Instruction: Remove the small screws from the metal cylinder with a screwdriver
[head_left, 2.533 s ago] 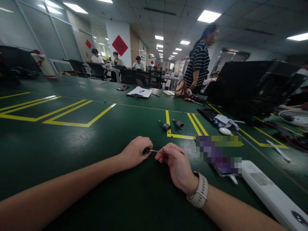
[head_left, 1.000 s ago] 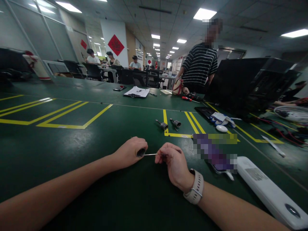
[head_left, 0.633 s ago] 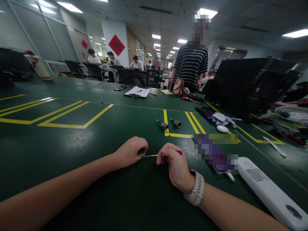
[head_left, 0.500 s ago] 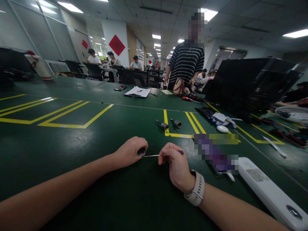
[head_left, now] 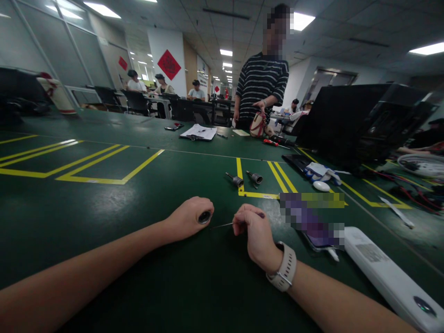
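My left hand [head_left: 190,219] is closed around a hole saw [head_left: 204,217], whose round, hollow metal end faces right; the rest of it is hidden in my fingers. In my closed right hand [head_left: 255,231] is a small screwdriver [head_left: 222,226] with a thin shaft. Its shaft points left and its tip is just short of the left hand, apart from the hole saw. A dark reddish handle end shows above the right fingers. Beyond my hands, a hole saw with a shank [head_left: 235,179] and a second one [head_left: 255,176] lie on the green table [head_left: 145,286].
To the right are a phone [head_left: 308,222], a long white device [head_left: 385,273], a white oval object [head_left: 321,186] and gloves [head_left: 321,172]. A black case [head_left: 357,120] stands behind them. Farther back lie a clipboard [head_left: 198,132] and a red-handled screwdriver [head_left: 270,142]. A person [head_left: 262,88] stands across the table.
My right hand has shifted slightly right, drawing the screwdriver tip away from the hole saw. My left hand stays put. The person opposite has moved left and raised one hand over a bag.
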Available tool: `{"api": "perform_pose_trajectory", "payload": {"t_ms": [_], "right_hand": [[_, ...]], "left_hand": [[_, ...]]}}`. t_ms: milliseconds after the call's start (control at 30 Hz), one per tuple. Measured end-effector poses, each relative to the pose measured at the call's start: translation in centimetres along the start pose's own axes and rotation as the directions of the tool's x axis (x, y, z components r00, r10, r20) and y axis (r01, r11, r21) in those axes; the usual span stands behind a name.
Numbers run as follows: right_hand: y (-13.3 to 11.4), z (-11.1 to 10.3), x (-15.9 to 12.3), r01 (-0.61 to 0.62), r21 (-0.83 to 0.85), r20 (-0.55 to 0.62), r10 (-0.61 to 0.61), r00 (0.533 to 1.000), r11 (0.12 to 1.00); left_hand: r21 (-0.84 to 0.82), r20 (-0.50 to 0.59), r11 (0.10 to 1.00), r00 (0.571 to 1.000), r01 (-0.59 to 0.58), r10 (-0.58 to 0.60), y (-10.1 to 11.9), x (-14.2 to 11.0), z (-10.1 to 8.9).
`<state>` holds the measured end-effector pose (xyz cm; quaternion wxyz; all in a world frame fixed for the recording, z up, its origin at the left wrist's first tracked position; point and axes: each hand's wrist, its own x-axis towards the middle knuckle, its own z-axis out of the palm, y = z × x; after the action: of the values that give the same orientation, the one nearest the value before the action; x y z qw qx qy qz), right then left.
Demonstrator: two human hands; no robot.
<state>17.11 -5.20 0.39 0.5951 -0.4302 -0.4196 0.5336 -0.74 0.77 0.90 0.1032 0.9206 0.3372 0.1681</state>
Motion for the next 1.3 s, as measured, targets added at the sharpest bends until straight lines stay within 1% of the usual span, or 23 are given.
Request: {"api": "perform_pose_trajectory", "payload": {"t_ms": [167,367,533,700,800,933,1000,1100,1167,1233,1300], "right_hand": [[0.2,-0.2,0.3,0.004,-0.031,-0.008,-0.004,1.0,1.0],[0.3,-0.1,0.0,0.022,-0.061,0.036,-0.02,0.999,0.998],[0.1,-0.1,-0.5,0.094,-0.08,0.041,-0.091,0.995,0.992],[0.0,-0.2,-0.8,0.143,-0.107,0.101,-0.133,0.986,0.984],[0.1,-0.3,-0.8,0.178,-0.107,0.097,-0.168,0.981,0.978],[0.1,-0.4,-0.8,0.248,-0.109,0.086,-0.24,0.967,0.963],[-0.2,-0.3,-1.0,0.285,-0.137,0.125,-0.269,0.955,0.949],[-1.0,0.0,-1.5,0.348,-0.279,0.274,-0.273,0.922,0.895],[-1.3,0.3,-1.9,0.419,-0.394,0.356,-0.285,0.89,0.818],[-1.4,0.5,-2.2,0.494,-0.48,0.396,-0.323,0.859,0.725],[-1.3,0.8,-2.5,0.538,-0.541,0.418,-0.35,0.839,0.646]], "left_hand": [[-0.01,0.004,1.0,1.0,0.003,-0.003,0.0,0.0,0.0],[0.0,-0.003,1.0,1.0,0.004,-0.004,0.1,0.0,0.0],[0.001,-0.003,1.0,1.0,0.01,-0.01,0.0,0.0,0.0],[-0.012,0.009,1.0,1.0,0.01,-0.01,0.0,0.0,0.0],[-0.021,0.013,1.0,1.0,0.021,-0.021,0.0,0.0,0.0],[-0.035,0.013,0.998,0.999,0.048,-0.048,0.1,0.0,-0.1],[-0.04,0.011,0.998,0.998,0.057,-0.056,0.2,-0.1,-0.1],[-0.031,0.005,0.998,0.998,0.062,-0.062,0.3,-0.1,-0.1],[-0.029,-0.003,0.998,0.998,0.06,-0.06,0.4,-0.1,-0.1],[-0.031,-0.013,0.998,0.998,0.054,-0.055,0.5,-0.1,-0.1],[-0.029,-0.019,0.998,0.998,0.052,-0.053,0.5,-0.1,0.0]]}}
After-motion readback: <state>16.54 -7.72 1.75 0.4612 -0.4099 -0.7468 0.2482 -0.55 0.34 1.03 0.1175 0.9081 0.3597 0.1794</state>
